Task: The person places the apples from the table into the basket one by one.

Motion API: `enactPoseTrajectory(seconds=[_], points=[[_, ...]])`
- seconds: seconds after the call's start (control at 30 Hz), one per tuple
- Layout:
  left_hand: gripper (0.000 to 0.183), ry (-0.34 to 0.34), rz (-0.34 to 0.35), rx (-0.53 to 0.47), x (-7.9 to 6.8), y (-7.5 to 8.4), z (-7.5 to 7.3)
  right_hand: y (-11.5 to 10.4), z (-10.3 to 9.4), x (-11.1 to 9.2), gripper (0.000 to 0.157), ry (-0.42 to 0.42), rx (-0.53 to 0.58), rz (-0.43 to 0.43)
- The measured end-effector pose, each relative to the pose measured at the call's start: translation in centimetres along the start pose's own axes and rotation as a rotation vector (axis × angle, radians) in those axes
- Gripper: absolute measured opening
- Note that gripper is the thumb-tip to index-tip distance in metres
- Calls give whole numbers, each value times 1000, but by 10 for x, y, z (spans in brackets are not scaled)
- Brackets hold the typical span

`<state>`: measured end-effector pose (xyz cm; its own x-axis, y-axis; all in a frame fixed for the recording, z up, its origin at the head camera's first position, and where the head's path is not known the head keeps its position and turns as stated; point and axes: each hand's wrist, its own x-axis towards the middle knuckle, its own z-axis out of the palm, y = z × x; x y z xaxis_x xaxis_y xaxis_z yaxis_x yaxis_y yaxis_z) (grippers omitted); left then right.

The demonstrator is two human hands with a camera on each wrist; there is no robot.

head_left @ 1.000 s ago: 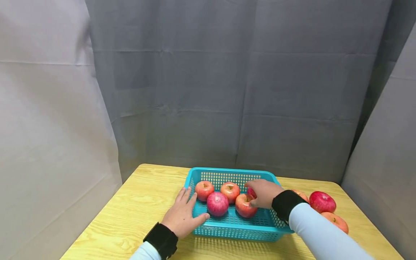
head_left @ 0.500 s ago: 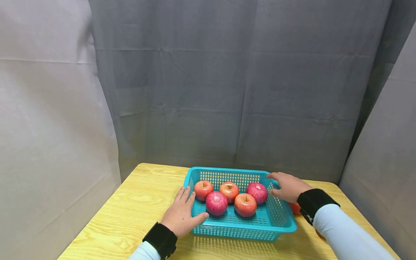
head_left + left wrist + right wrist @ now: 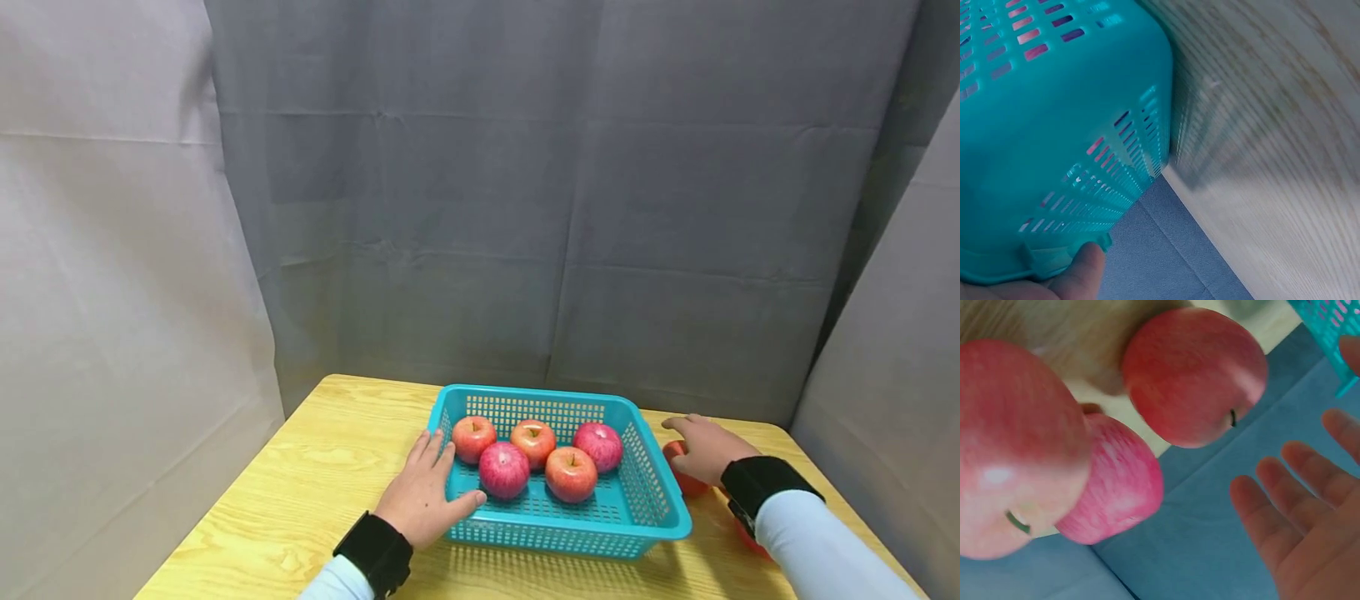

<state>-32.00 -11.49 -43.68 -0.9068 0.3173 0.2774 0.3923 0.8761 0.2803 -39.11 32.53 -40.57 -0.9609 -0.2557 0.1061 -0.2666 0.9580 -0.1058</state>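
A turquoise plastic basket (image 3: pixel 555 539) holds several apples, among them a dark pink one (image 3: pixel 504 470) and an orange-red one (image 3: pixel 572 475). My left hand (image 3: pixel 423 500) rests on the basket's left front corner with fingers spread; in the left wrist view its thumb (image 3: pixel 1088 265) touches the rim. Right of the basket, my right hand (image 3: pixel 708 450) hovers at a red apple (image 3: pixel 684 479), partly covering it. The right wrist view shows its fingers (image 3: pixel 1319 475) spread and holding nothing, apart from a red apple (image 3: pixel 1197 375), a streaky pink apple (image 3: pixel 1119 484) and a large near apple (image 3: pixel 1016 450).
Everything stands on a light wooden table (image 3: pixel 300 483). Behind it hangs a grey cloth (image 3: pixel 450 208), with pale cloth (image 3: pixel 112 292) at the left side and more at the right. My right forearm partly hides another apple (image 3: pixel 750 542).
My right hand has let go of a dark pink apple in the basket's back right and moved right, out over the apples on the table. My left hand has stayed at the basket's corner.
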Motion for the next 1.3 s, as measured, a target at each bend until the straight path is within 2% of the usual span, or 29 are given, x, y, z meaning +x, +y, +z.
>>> enactPoseTrajectory(seconds=[0.17,0.67,0.83,1.0,1.3], points=[[100,4,1,5,0,0,1,6,11,0,64,-8,-22,5],[100,-6,-16,13,1,0,2,19,31,2,91,-21,-7,105],[100,-4,-20,14,1,0,1,21,31,4,91,-47,-20,131],[100,-2,-23,18,2,0,0,22,30,4,83,-44,-31,128],[100,3,-9,7,1,2,-1,22,29,2,84,-68,13,132]])
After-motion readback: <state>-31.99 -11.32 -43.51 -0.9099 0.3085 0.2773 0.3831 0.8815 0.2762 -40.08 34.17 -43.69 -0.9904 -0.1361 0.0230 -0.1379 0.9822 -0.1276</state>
